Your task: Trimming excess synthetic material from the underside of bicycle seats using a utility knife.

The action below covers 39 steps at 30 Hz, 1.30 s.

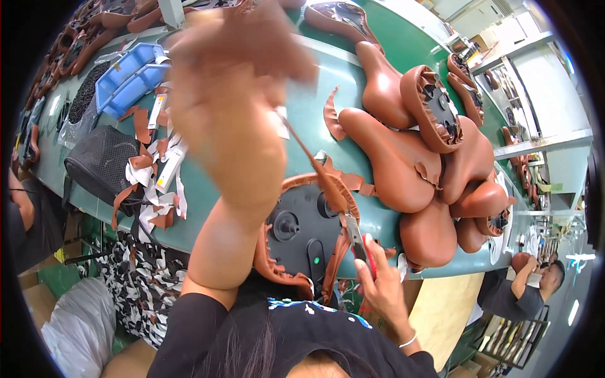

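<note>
An upturned saddle [300,242] with a black plastic base and brown cover rests against my front at the table edge. My right hand [381,283] grips a utility knife [357,238] with red on its handle, its blade end at the saddle's right rim. Raised high over the table and smeared by motion, my left hand [230,94] appears closed on a brown cover strip [305,148] stretching down to the saddle's rim. Brown material [268,41] blurs around that hand; its fingers are hard to make out.
Several brown saddles [397,167] are heaped on the green table [315,82] to the right. At left are blue bins [129,79], a black mesh bag [104,160] and offcuts [161,217]. A scrap-filled container [135,286] stands below. Another person [517,293] works at far right.
</note>
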Motion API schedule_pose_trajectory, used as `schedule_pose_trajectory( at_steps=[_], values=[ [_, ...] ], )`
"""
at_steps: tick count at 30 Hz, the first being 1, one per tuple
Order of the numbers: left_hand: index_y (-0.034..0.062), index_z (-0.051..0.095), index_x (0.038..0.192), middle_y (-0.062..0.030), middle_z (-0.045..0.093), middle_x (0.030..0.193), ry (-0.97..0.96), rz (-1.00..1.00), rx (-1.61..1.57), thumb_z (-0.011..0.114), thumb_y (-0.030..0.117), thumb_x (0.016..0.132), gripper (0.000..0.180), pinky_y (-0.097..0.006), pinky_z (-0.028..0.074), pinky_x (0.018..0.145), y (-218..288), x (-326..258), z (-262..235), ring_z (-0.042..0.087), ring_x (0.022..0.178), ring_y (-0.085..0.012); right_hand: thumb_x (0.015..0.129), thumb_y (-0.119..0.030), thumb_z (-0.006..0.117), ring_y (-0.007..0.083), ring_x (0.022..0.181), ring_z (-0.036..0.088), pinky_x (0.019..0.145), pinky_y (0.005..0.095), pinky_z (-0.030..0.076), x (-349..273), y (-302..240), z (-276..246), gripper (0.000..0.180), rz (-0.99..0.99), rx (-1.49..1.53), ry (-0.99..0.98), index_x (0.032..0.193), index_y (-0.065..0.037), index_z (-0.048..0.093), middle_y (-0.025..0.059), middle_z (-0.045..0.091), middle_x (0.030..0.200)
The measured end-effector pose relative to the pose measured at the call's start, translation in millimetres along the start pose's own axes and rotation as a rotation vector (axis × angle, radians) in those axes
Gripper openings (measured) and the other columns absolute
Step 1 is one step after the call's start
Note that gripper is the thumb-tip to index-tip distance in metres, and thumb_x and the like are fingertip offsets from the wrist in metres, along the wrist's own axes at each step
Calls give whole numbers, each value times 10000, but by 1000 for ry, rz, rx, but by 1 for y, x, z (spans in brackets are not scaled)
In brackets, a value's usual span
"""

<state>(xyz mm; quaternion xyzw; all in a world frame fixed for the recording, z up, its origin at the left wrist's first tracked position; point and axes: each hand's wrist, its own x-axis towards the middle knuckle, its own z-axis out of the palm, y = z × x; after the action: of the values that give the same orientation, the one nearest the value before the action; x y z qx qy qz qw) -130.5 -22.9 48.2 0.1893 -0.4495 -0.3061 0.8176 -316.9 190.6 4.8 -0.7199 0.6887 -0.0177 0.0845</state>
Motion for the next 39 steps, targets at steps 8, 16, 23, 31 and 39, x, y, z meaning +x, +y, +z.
schedule_pose_trajectory(
  at_steps=[8, 16, 23, 31, 39],
  values=[
    [26, 536, 1058, -107, 579, 835, -264, 128, -320, 628, 447, 841, 482, -291, 456, 569, 6, -5, -94, 548, 687, -174, 858, -25, 549, 163, 723, 624, 634, 252, 479, -29, -27, 13, 420, 276, 706, 61, 1274, -42, 493, 95, 644, 897],
    [75, 644, 744, -54, 587, 743, -1178, -118, 1243, 748, 238, 698, 199, -324, 352, 658, 20, -54, -87, 495, 788, -179, 864, -142, 642, 296, 610, 640, 552, 339, 496, 31, -7, 10, 449, 41, 381, 431, 1284, -54, 511, 164, 656, 780],
    [29, 503, 730, -30, 474, 816, -429, -743, -352, 605, 157, 824, 188, -372, 396, 854, 7, -47, -87, 490, 845, -191, 839, -194, 650, 288, 476, 540, 434, 379, 386, 41, -34, 0, 475, -97, -46, 125, 1290, -108, 531, 103, 574, 617],
    [19, 637, 914, -175, 654, 810, -1137, -900, 992, 642, 500, 805, 493, -392, 493, 744, -5, -79, -135, 655, 823, -305, 862, -212, 646, 348, 651, 657, 579, 415, 508, 45, -7, 20, 453, 38, 398, 235, 1279, -96, 513, 185, 674, 893],
    [47, 620, 875, -35, 611, 731, -446, -727, 380, 460, 332, 968, 339, -328, 487, 646, -55, -1, -114, 607, 708, -149, 893, -88, 572, 78, 561, 516, 489, 202, 420, 100, -5, -16, 443, 144, 1050, 727, 1299, -3, 415, 64, 595, 809]
  ],
)
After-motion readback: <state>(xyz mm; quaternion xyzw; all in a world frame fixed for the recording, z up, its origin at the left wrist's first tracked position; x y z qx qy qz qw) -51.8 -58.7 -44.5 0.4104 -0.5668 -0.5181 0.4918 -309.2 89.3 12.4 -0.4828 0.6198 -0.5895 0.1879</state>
